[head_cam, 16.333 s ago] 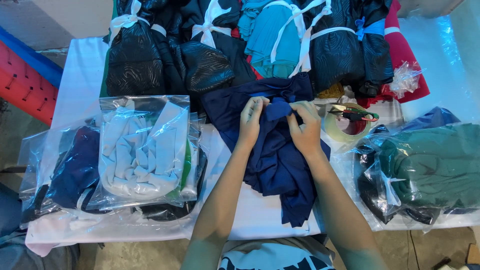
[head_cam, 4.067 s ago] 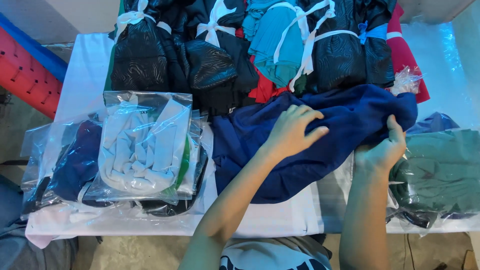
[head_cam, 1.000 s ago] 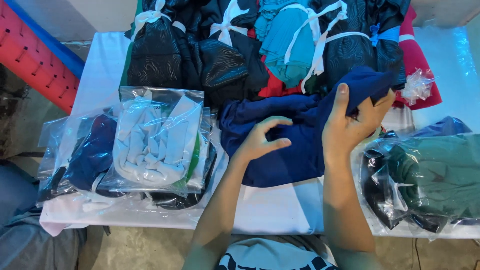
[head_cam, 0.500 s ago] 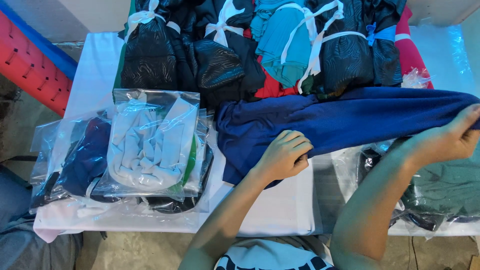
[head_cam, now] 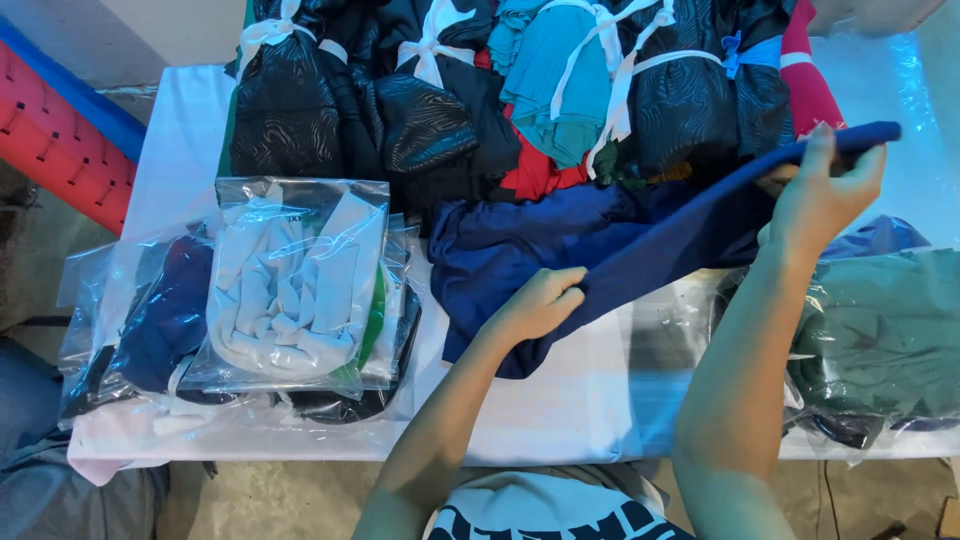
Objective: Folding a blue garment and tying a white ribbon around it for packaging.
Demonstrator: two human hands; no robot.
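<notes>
1. The left hand (head_cam: 535, 303) is pinching the near fold of a navy blue garment (head_cam: 600, 245), its grip closed on the cloth.
2. The right hand (head_cam: 822, 190) is lifting the garment's far end above the bench (head_cam: 560, 410), its grip clamped around the fabric.
3. The garment is stretching diagonally between both hands, its lower part lying on the white bench.
4. A clear bag of pale folded cloth (head_cam: 290, 285) is resting to the left, on other bagged clothes.
5. Tied dark bundles (head_cam: 420, 100) are lining the far edge; a bagged green garment (head_cam: 880, 340) is sitting at the right.
</notes>
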